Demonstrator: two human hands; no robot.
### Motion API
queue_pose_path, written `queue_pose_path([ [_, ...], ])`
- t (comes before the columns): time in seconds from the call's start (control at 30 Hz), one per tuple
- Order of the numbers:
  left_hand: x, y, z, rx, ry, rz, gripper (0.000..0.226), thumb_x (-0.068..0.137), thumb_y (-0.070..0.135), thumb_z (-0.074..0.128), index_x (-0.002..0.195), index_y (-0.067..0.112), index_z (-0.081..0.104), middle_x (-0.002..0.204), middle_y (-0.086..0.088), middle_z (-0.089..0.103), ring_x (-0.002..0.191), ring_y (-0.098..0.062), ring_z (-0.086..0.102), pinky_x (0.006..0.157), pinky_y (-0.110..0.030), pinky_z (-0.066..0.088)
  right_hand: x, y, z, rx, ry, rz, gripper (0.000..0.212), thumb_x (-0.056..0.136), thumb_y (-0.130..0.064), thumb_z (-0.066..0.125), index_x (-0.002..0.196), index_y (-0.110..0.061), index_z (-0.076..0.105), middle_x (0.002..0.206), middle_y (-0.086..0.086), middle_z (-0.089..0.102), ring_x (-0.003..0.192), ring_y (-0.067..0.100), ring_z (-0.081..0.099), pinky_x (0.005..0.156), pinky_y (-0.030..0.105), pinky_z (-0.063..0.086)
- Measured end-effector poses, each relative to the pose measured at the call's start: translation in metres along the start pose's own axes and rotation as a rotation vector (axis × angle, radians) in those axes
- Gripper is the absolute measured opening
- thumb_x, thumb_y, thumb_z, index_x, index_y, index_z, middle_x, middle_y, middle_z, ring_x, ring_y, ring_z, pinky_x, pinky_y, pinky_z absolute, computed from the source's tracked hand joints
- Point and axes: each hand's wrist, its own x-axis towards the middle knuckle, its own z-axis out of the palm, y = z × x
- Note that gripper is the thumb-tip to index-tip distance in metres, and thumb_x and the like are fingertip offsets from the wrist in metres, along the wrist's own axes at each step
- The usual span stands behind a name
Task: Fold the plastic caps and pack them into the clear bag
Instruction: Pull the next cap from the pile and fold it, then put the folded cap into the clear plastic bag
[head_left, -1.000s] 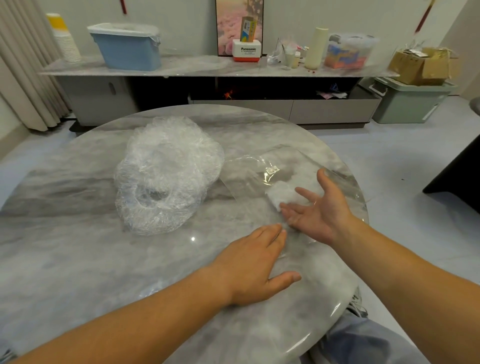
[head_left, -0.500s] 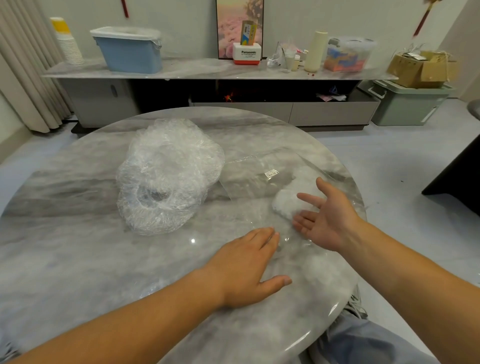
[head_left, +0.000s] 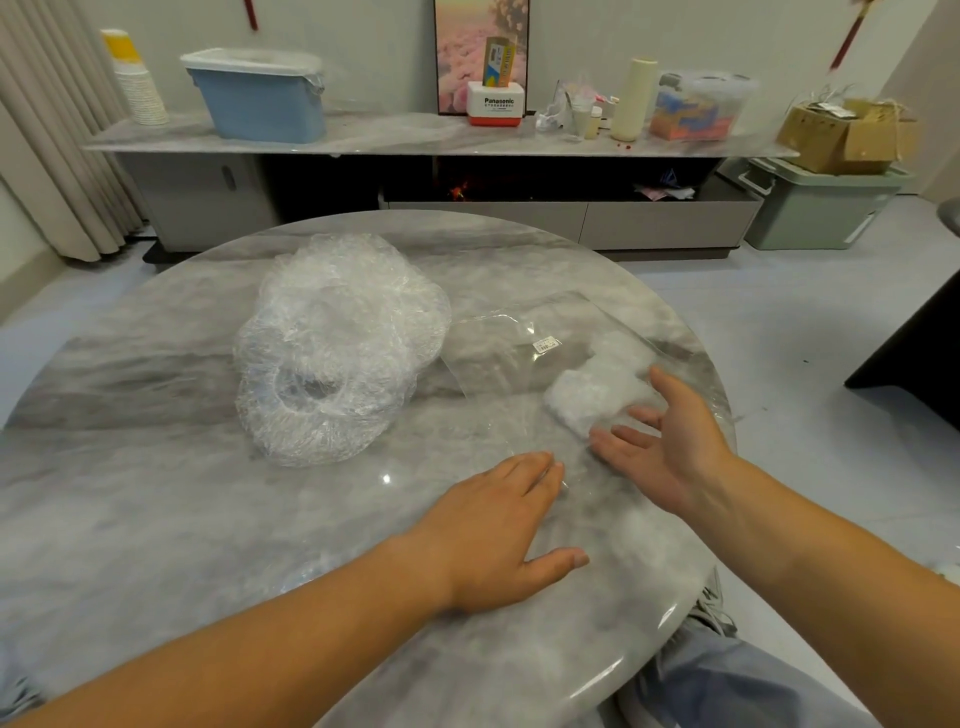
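Though glossy and clear, bag (head_left: 498, 364) with cloudy white folded caps (head_left: 597, 400) inside.

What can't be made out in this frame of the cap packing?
- Head view, loose pile of caps: count unreadable, translucent layers overlap.
- Head view, right hand: inside or atop the clear bag unclear; film edges vanish.
- Head view, bag label: print too small.
- Head view, folded caps: number blurred together.

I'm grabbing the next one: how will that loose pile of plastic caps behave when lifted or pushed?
The pile of plastic caps looks thin and crinkled, so probably floppy and light. They lie nested, so lifting one may drag others along. On the glossy table, a push would likely slide or crumple it.
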Motion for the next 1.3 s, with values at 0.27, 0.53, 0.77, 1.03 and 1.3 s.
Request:
queue_pose_path([
  [0.27, 0.0, -0.001, 0.0, -0.006, -0.023, -0.004, 0.086, 0.097, 0.069, 0.032, 0.161, 0.018, 0.006, 0.168, 0.0, 0.004, 0.154, -0.012, 0.003, 0.122, -0.027, 0.01, 0.009, -0.001, 0.01, 0.131, -0.166, 0.083, 0.098, 0.096, -0.066, 0.049, 0.155, 0.006, 0.017, 0.146, 0.028, 0.046, 0.138, 0.043, 0.044, 0.116, 0.052, 0.037],
  [0.53, -0.009, -0.002, -0.001, -0.061, -0.056, 0.0, 0.079, 0.096, 0.07, 0.034, 0.16, 0.03, 0.01, 0.168, 0.007, -0.009, 0.153, -0.007, -0.011, 0.125, -0.032, 0.008, -0.024, -0.01, -0.017, -0.233, 0.108, -0.206, 0.045, 0.1, -0.033, 0.061, 0.133, -0.008, 0.044, 0.107, 0.02, 0.058, 0.098, 0.034, 0.067, 0.093, 0.042, 0.056],
  [0.77, -0.045, -0.045, -0.027, 0.068, 0.111, -0.337, 0.06, 0.101, 0.059, 0.031, 0.148, 0.023, 0.04, 0.166, -0.006, 0.016, 0.151, -0.022, 0.017, 0.121, -0.034, 0.016, -0.052, -0.003, 0.009, -0.689, -0.067, -0.387, 0.028, 0.103, -0.03, 0.056, 0.094, -0.005, 0.065, 0.073, 0.009, 0.064, 0.063, 0.021, 0.065, 0.061, 0.036, 0.052],
  [1.03, -0.097, -0.108, -0.036, 0.17, 0.015, -0.621, 0.056, 0.102, 0.058, 0.026, 0.12, 0.021, 0.065, 0.154, -0.005, 0.04, 0.144, -0.022, 0.033, 0.122, -0.038, 0.016, -0.064, 0.056, 0.069, -1.132, -0.483, -0.52, 0.033, 0.102, -0.038, 0.053, 0.093, -0.012, 0.072, 0.093, -0.001, 0.073, 0.091, 0.017, 0.069, 0.082, 0.036, 0.057],
  [1.3, -0.129, -0.109, -0.03, 0.309, 0.223, -0.429, 0.066, 0.094, 0.057, 0.022, 0.12, 0.013, 0.064, 0.116, -0.001, 0.062, 0.11, -0.022, 0.058, 0.103, -0.035, 0.042, -0.069, 0.086, 0.083, -1.335, -0.61, -0.634, 0.049, 0.096, -0.056, 0.051, 0.093, -0.01, 0.066, 0.094, 0.009, 0.066, 0.087, 0.021, 0.061, 0.086, 0.044, 0.054],
])
